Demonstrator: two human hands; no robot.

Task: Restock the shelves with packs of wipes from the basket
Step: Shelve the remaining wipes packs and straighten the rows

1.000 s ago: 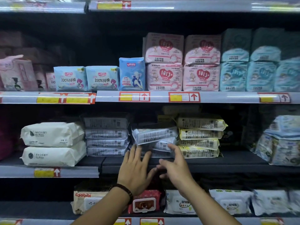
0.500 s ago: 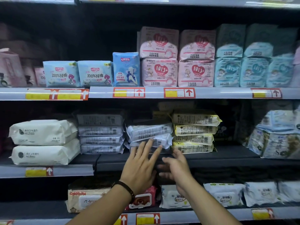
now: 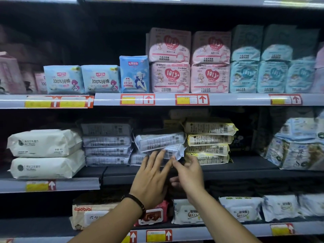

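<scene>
Both hands are up at the middle shelf (image 3: 228, 172), centre of the frame. The left hand (image 3: 150, 179) — dark band on its wrist — has fingers spread wide, tips against the white wipes packs (image 3: 159, 142) stacked crookedly there, gripping nothing. The right hand (image 3: 190, 174) is loosely open just beside it, empty too. Yellow packs (image 3: 208, 139) stand stacked immediately right of that pile.

On the upper shelf rail (image 3: 228, 99) stand 4 pink sanitary pad packs (image 3: 171, 77) stacked 2 high, teal pad packs (image 3: 243, 77) beside them, 2 light-blue cotton packs (image 3: 64, 79), and red-and-yellow price tags (image 3: 137, 99).
</scene>
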